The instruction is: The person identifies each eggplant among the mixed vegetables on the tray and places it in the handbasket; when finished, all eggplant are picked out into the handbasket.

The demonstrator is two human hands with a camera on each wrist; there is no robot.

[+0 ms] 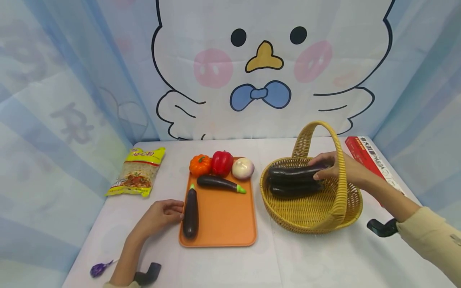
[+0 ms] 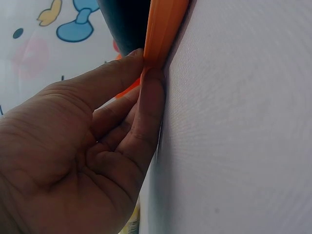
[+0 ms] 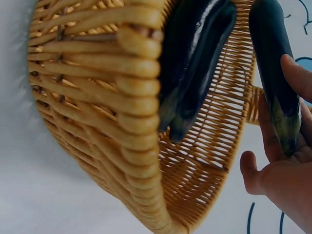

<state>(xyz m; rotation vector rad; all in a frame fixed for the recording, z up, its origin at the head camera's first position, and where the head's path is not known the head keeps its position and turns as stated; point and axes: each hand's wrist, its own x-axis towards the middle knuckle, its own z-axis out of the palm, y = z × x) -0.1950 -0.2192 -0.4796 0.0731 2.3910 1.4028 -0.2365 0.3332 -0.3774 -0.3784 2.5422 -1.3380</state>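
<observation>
My right hand (image 1: 329, 166) reaches under the handle of a wicker basket (image 1: 354, 212) and holds a dark eggplant (image 3: 273, 53) by its stem end. Two more eggplants (image 3: 195, 73) lie side by side inside the basket, below the held one. My left hand (image 1: 162, 216) pinches the left rim of an orange tray (image 1: 227, 220), thumb on top of the edge and a finger low against its outer side. Beside that thumb, a small eggplant (image 1: 191, 216) lies lengthwise on the tray. Another small eggplant (image 1: 217, 183) lies crosswise, near a pumpkin (image 1: 200, 165), a red bell pepper (image 1: 221, 163) and a white-purple turnip-like vegetable (image 1: 243, 168).
A yellow food bag (image 1: 137, 172) lies at the back left. Behind the basket, on the right, is a red and white pasta box (image 1: 374, 162). A small purple item (image 1: 99, 269) lies near the front left. A printed curtain (image 1: 259, 120) closes off the back.
</observation>
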